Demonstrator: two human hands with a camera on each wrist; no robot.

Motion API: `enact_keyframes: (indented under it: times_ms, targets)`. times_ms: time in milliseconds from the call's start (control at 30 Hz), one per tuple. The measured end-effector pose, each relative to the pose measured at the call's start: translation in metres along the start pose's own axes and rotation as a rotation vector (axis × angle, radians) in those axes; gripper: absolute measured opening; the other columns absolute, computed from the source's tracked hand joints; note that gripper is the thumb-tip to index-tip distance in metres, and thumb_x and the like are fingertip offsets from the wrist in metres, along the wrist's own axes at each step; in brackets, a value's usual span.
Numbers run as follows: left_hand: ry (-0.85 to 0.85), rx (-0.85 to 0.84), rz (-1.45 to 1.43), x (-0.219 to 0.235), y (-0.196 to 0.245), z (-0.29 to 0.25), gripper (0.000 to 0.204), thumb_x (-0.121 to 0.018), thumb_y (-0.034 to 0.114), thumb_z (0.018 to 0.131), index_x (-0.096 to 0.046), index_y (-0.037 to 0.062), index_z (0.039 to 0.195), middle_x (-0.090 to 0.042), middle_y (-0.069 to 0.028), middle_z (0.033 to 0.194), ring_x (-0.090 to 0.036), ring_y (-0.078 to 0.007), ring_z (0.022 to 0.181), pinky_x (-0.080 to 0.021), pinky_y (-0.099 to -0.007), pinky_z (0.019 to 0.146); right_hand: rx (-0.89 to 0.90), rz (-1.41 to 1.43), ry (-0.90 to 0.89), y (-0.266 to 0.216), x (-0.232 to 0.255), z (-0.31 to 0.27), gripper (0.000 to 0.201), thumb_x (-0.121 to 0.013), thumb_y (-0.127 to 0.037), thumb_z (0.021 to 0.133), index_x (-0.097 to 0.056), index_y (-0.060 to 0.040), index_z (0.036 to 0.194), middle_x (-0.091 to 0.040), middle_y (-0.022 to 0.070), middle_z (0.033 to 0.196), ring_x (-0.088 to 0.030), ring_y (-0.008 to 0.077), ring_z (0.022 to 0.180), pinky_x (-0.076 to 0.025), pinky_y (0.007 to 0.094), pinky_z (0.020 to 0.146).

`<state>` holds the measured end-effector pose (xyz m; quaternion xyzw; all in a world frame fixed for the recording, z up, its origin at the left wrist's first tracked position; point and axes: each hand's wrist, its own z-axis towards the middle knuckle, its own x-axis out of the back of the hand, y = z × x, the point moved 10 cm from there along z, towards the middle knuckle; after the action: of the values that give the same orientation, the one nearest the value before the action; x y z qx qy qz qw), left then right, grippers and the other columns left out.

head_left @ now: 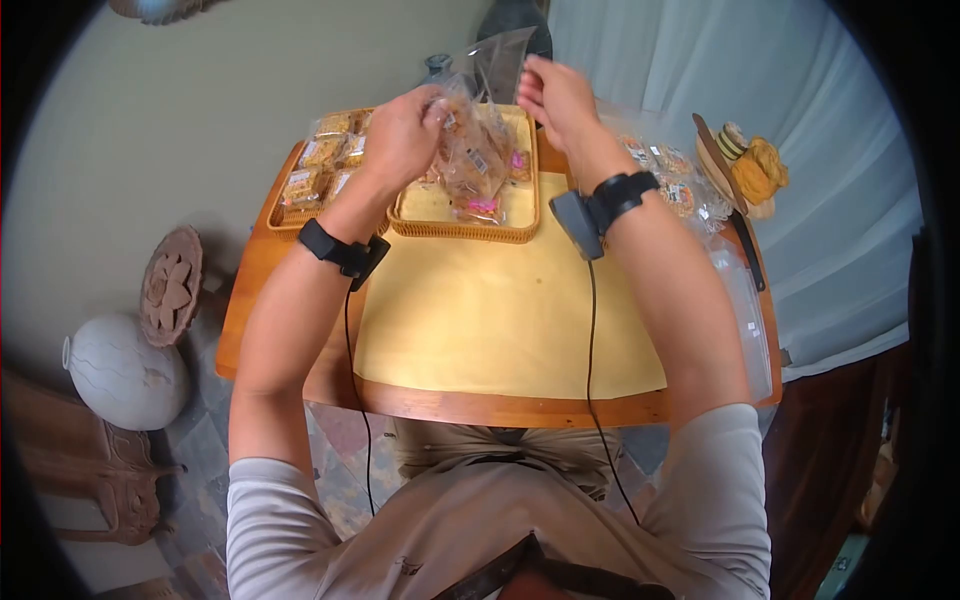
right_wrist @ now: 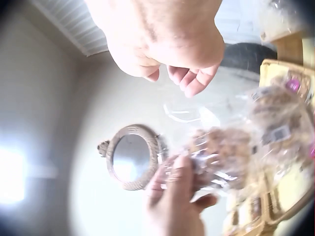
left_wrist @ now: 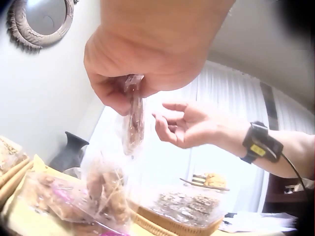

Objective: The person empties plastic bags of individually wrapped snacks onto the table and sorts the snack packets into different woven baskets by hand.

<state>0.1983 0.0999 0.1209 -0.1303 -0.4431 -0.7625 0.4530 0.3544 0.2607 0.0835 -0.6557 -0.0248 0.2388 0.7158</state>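
Note:
My left hand point(head_left: 400, 140) pinches a flat brown snack packet point(left_wrist: 134, 118) in clear wrapping between thumb and fingers, above a wicker tray point(head_left: 460, 232). Beside it, a clear plastic bag point(head_left: 505, 62) rises with its upper corner near my right hand. My right hand point(head_left: 560, 100) is raised with loosely bent fingers; in the left wrist view a gap shows between its thumb and fingers. Wrapped brown snacks point(head_left: 470, 165), some with pink labels, lie bunched below the hands in the tray. The clear film partly overlaps them.
A second wicker basket point(head_left: 285, 222) on the left holds several wrapped snacks. More clear packs point(head_left: 678, 195) lie on the right, near a dish with a yellow item point(head_left: 762, 172). A yellow mat point(head_left: 500, 330) covers the wooden table's front. Cables trail from both wrists.

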Motion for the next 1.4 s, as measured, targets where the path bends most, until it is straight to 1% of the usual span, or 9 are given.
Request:
enact_keyframes:
  times_ms: [67,200,267,367,467,700,1100,1300,1400]
  targets:
    - [0.02,0.024,0.023,0.001,-0.028,0.008,0.03,-0.054,0.026,0.101,-0.07,0.0042,0.115,-0.071,-0.0203,0.086,-0.069,-0.0377,0.083,-0.053,-0.0444,0.078,-0.078,-0.042,0.016,0.047,0.021,0.004,0.03,-0.067,-0.034,0.096,-0.061,-0.0072,0.109,-0.062,0.006,0.099,-0.061,0.0192,0.092,-0.055,0.035,0.088]
    - [-0.025,0.109,-0.054,0.007,-0.031,0.013,0.035,-0.05,0.03,0.105,-0.07,0.0025,0.113,-0.071,-0.0193,0.087,-0.069,-0.0345,0.082,-0.052,-0.043,0.08,-0.218,-0.129,0.053,0.077,0.024,-0.033,0.048,-0.054,-0.046,0.101,-0.056,-0.0071,0.13,-0.056,0.009,0.129,-0.054,0.0195,0.115,-0.044,0.0372,0.099]
    - [-0.055,0.055,0.022,0.005,-0.022,0.018,0.042,-0.048,0.034,0.107,-0.067,-0.0011,0.121,-0.069,-0.0088,0.083,-0.065,-0.0169,0.079,-0.051,-0.0344,0.073,-0.21,-0.061,0.029,0.079,0.011,-0.041,0.059,-0.048,-0.051,0.103,-0.049,-0.0077,0.143,-0.049,0.0109,0.146,-0.043,0.0227,0.134,-0.035,0.0419,0.111]
    - [-0.004,0.076,-0.11,0.008,-0.013,0.03,0.042,-0.048,0.034,0.108,-0.068,0.0003,0.121,-0.07,-0.0093,0.09,-0.066,-0.0167,0.081,-0.052,-0.0332,0.075,-0.227,-0.02,-0.021,0.099,0.004,-0.033,0.07,-0.04,-0.056,0.105,-0.031,-0.014,0.159,-0.035,0.0128,0.161,-0.031,0.0267,0.149,-0.028,0.041,0.119]
    - [-0.038,0.052,-0.025,0.004,0.0,0.043,0.041,-0.047,0.034,0.108,-0.069,0.0017,0.12,-0.071,-0.0088,0.094,-0.067,-0.017,0.082,-0.053,-0.0318,0.076,-0.227,0.106,0.035,0.124,0.002,-0.023,0.085,-0.046,-0.068,0.098,-0.036,-0.0055,0.155,-0.043,0.0129,0.155,-0.038,0.0245,0.142,-0.026,0.043,0.119]
    - [-0.02,0.071,-0.139,0.013,0.012,0.063,0.038,-0.048,0.033,0.107,-0.07,0.0043,0.118,-0.071,-0.0066,0.1,-0.067,-0.0144,0.086,-0.053,-0.0308,0.071,-0.247,0.077,0.022,0.122,-0.003,-0.041,0.076,-0.034,-0.063,0.104,-0.027,-0.0129,0.16,-0.03,0.0116,0.164,-0.031,0.0288,0.149,-0.029,0.0428,0.119]
    - [0.016,0.087,-0.335,0.031,0.032,0.069,0.037,-0.048,0.035,0.107,-0.069,0.0069,0.119,-0.07,-0.0049,0.104,-0.066,-0.0137,0.09,-0.052,-0.0294,0.072,-0.287,0.249,0.049,0.107,-0.004,-0.061,0.084,-0.041,-0.069,0.099,-0.041,-0.0039,0.152,-0.048,0.0154,0.151,-0.046,0.0269,0.137,-0.037,0.0416,0.114]
    - [0.015,0.071,-0.363,0.036,0.03,0.076,0.038,-0.049,0.036,0.107,-0.069,0.0075,0.12,-0.071,-0.0051,0.107,-0.066,-0.0134,0.092,-0.051,-0.0298,0.073,-0.24,0.223,-0.034,0.108,-0.005,-0.061,0.081,-0.036,-0.071,0.099,-0.029,-0.0173,0.16,-0.03,0.0124,0.164,-0.031,0.0301,0.146,-0.026,0.0475,0.117]
    - [0.087,0.063,-0.385,0.059,0.031,0.081,0.038,-0.049,0.036,0.106,-0.069,0.0071,0.121,-0.071,-0.0052,0.108,-0.067,-0.0141,0.093,-0.052,-0.0307,0.075,-0.264,0.217,-0.012,0.079,-0.012,-0.088,0.079,-0.032,-0.066,0.103,-0.044,-0.0027,0.149,-0.054,0.0168,0.146,-0.057,0.0252,0.128,-0.045,0.0398,0.108]
